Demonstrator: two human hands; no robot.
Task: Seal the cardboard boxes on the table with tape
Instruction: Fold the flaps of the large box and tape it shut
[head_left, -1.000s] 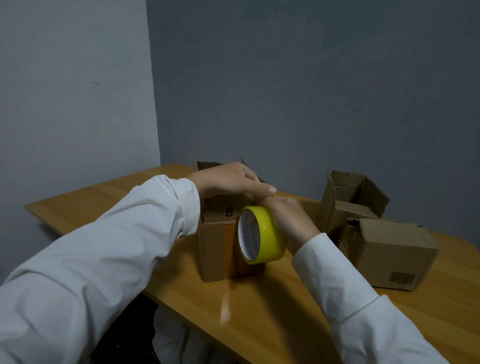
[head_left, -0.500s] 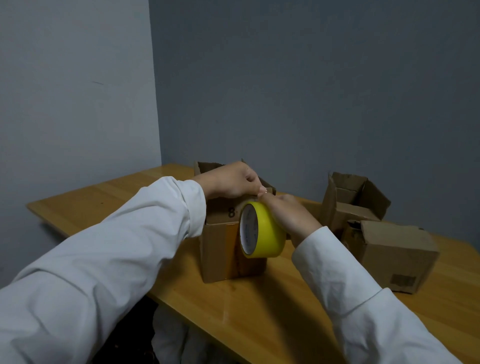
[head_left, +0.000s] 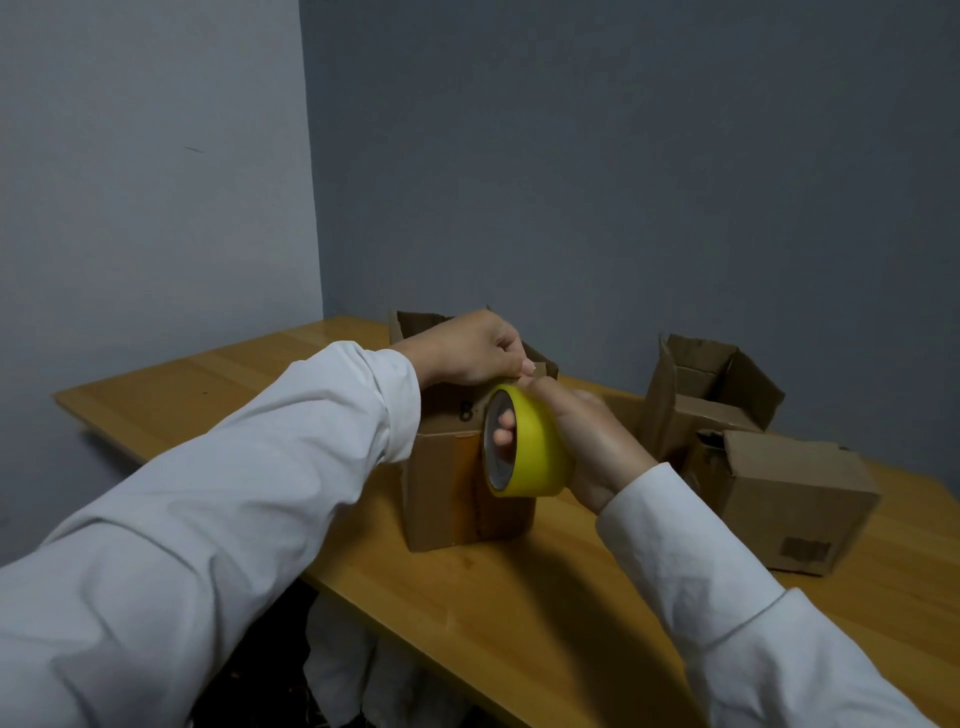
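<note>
Grey walls meet in a corner behind a wooden worktop (head_left: 519, 613). Right hand (head_left: 592, 441) grips the yellow tape roll (head_left: 535, 447): fingers pass through the core, palm against the outer band, roll held on edge against the near face of the tall box (head_left: 447, 499). Left hand (head_left: 467, 353), at 11 o'clock from the roll, has thumb and forefinger closed in a pinch at the roll's top edge, likely on the tape's free end, though the strip itself is too small to make out. Tall box stands centre, marked with an "8"; its rear flaps stand up, top apparently unsealed. Judged step: starting a strip, end being peeled off. Next move calls for drawing the end out while the right hand lets the roll turn, then folding the flaps shut and pressing the tape across the seam. At 3 o'clock, well apart, an open-flapped box (head_left: 706, 395) stands upright; a second small box (head_left: 789, 499), just in front of it, lies on its side. White sleeves cover both arms.
</note>
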